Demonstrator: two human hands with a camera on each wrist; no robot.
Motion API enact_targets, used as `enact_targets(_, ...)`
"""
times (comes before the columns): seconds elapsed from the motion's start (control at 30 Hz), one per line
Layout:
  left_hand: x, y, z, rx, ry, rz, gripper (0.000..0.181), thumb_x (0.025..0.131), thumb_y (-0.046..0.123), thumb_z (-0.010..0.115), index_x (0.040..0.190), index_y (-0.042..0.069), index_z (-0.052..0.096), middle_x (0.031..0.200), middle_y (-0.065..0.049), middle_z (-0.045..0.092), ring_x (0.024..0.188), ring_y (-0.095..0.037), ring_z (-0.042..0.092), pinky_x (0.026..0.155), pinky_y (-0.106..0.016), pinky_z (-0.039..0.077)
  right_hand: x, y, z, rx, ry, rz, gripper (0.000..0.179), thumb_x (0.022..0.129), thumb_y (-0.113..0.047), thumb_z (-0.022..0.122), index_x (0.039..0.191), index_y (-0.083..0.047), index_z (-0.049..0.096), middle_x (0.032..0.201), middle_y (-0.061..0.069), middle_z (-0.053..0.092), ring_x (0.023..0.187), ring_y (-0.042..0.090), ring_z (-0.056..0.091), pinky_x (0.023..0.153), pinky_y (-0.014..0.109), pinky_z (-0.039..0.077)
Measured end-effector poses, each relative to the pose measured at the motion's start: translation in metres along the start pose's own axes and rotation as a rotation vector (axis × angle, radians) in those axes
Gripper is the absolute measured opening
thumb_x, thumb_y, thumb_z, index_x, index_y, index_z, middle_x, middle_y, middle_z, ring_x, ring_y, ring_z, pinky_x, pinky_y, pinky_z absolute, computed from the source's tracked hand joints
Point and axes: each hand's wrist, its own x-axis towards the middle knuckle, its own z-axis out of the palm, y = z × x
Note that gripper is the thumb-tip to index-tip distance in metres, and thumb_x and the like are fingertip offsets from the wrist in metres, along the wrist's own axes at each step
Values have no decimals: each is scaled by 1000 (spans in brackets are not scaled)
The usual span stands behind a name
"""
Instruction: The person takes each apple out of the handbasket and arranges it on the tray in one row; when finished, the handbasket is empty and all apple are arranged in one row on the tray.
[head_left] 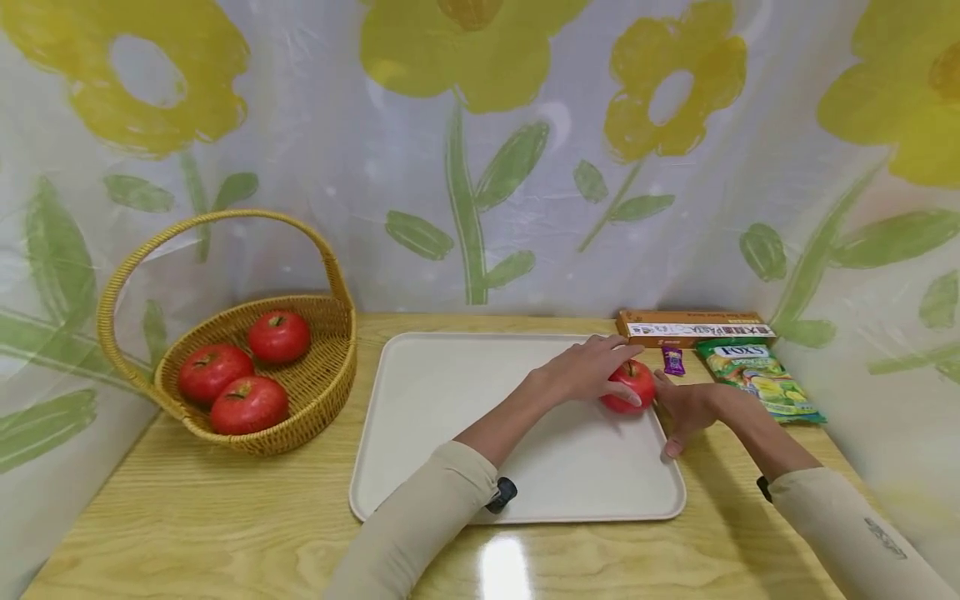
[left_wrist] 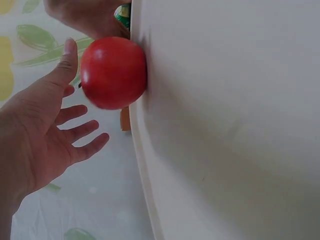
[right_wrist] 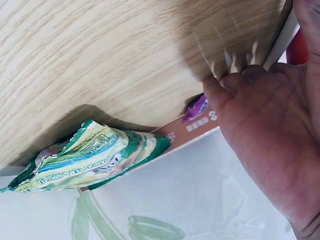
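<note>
A red apple (head_left: 636, 382) sits near the right edge of a cream tray (head_left: 427, 417). My left hand (head_left: 587, 372) reaches over it from the left. The left wrist view shows that hand's fingers spread, with a narrow gap between the thumb and the apple (left_wrist: 114, 72). To the right of the apple, my right hand (head_left: 690, 408) is at the tray's right rim, thumb pointing down toward the table. In the right wrist view its palm shows; the fingertips are low against the wood by the rim, and whether they touch the tray I cannot tell.
A wicker basket (head_left: 322, 342) with a tall handle holds three red apples at the left. Behind my right hand lie a long pasta box (head_left: 697, 328), a small purple packet (head_left: 673, 361) and a green candy bag (head_left: 761, 379). A flowered curtain (head_left: 300, 125) encloses the table.
</note>
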Motion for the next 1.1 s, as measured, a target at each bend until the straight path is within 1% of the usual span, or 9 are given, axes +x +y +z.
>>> enact_targets(0.23, -11, -5, -15, 25, 25, 20, 72, 101, 54, 62, 162, 22, 40, 164, -6, 46, 149, -26, 48, 118, -43, 49, 1, 1, 1, 6, 10, -8, 146, 67, -52, 93, 160, 15, 2, 163, 47, -6, 152, 66, 7, 121, 78, 19)
enact_targets(0.33, -17, -7, -25, 51, 34, 27, 68, 102, 52, 61, 161, 23, 42, 164, -6, 47, 149, -25, 48, 118, -44, 49, 1, 2, 0, 9, 13, -1, 147, 66, -53, 93, 160, 15, 2, 163, 47, -6, 152, 66, 8, 121, 78, 19)
enact_targets(0.47, -30, -11, -44, 77, 52, 19, 63, 103, 48, 62, 159, 23, 45, 162, -5, 49, 149, -24, 49, 119, -43, 48, 1, 3, 0, 13, 20, 4, 148, 65, -53, 93, 160, 14, 2, 163, 47, -7, 151, 67, 10, 121, 78, 19)
enact_targets(0.57, -44, -17, -59, 100, 65, 21, 60, 104, 47, 61, 157, 22, 48, 160, -5, 52, 147, -24, 51, 120, -43, 47, 0, 2, 1, 28, 25, 5, 148, 66, -51, 94, 160, 14, 1, 163, 47, -7, 152, 67, 9, 121, 77, 19)
enact_targets(0.77, -79, -34, -89, 110, 106, 27, 56, 104, 44, 61, 154, 19, 52, 155, -5, 57, 143, -24, 55, 118, -43, 48, -1, 0, 1, 48, 27, 12, 148, 65, -51, 94, 161, 14, 1, 164, 45, -7, 152, 66, 6, 121, 78, 18)
enact_targets(0.87, -95, -41, -105, 101, 131, 18, 55, 105, 42, 62, 153, 17, 53, 153, -6, 57, 142, -25, 55, 119, -42, 47, 0, 1, -1, 42, 19, 37, 149, 64, -53, 93, 161, 12, 0, 165, 44, -8, 152, 66, 6, 120, 79, 18)
enact_targets(0.9, -100, -43, -110, 99, 139, 11, 55, 104, 41, 63, 153, 16, 54, 153, -7, 57, 142, -25, 55, 119, -42, 47, 6, 11, 2, 46, 18, 43, 152, 63, -57, 92, 162, 10, -1, 166, 42, -9, 153, 66, 5, 120, 80, 18)
enact_targets(0.97, -112, -48, -119, 100, 157, -6, 55, 104, 39, 65, 152, 16, 54, 152, -8, 58, 141, -26, 56, 119, -42, 47, 7, 11, 2, 38, 12, 51, 152, 64, -58, 91, 162, 10, -2, 166, 42, -9, 153, 65, 5, 119, 80, 18)
enact_targets(1.1, -133, -55, -134, 110, 180, -34, 54, 104, 37, 65, 152, 16, 55, 150, -9, 59, 131, -27, 64, 113, -43, 51, 6, 10, 4, 46, 13, 35, 151, 65, -58, 91, 162, 10, -1, 166, 42, -9, 152, 66, 6, 120, 80, 17)
